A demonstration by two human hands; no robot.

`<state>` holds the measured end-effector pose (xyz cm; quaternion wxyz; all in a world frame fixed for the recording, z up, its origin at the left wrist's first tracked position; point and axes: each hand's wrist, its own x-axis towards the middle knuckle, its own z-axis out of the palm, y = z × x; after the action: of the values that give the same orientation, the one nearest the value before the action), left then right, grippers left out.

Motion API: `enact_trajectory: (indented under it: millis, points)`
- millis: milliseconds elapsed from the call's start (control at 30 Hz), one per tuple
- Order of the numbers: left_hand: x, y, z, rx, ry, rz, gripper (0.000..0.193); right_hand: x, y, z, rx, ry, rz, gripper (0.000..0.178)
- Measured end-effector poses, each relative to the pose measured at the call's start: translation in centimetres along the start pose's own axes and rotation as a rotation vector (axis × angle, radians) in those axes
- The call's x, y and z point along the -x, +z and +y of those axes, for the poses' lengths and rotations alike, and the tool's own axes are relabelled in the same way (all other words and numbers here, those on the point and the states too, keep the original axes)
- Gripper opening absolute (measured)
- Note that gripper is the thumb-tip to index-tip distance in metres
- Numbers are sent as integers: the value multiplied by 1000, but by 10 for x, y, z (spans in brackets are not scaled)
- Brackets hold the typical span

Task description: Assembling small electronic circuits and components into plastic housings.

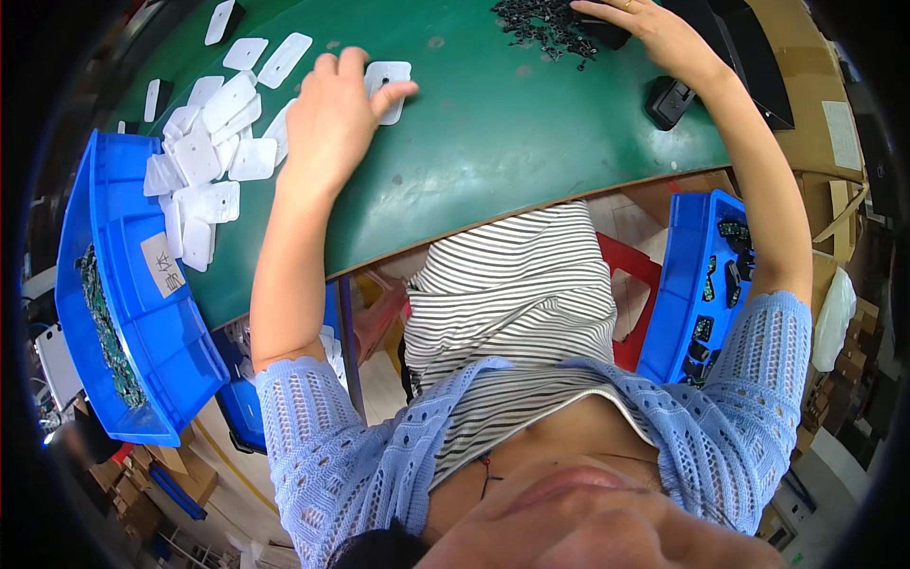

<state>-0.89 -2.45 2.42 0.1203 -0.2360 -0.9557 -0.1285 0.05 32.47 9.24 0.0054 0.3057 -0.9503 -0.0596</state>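
Observation:
On the left side of the green table, my left hand [330, 123] is over the white parts with its thumb spread from the fingers. The thumb lies across a white rounded rectangular plate [391, 76] with a small hole. A heap of similar white plates [204, 152] spreads to the left of that hand. At the far right, my right hand [659, 38] has its fingers bent over a black plastic part [605, 34], its underside hidden. Beside that part lies a pile of small black pieces [550, 27]. Nearer to me stands a black plastic housing [669, 102].
A blue bin [156, 332] with green circuit boards is at the table's left edge. Another blue bin [678, 284], below the table's right edge, contains small black-and-green boards. Cardboard boxes [806, 76] flank the right side. A few black-and-white pieces [224, 21] lie far left.

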Motion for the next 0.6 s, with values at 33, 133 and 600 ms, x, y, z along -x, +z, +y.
enact_trajectory:
  millis: [33, 133, 600]
  points:
    - [3, 2, 2, 2, 2, 3, 42, 1, -1, 3, 30, 7, -33, 66]
    - [15, 13, 5, -14, 197, 93, 48, 6, 7, 11, 892, -298, -14, 65]
    - [12, 13, 7, 200, 214, 45, 41, 40, 13, 51, -51, 333, 28, 37]
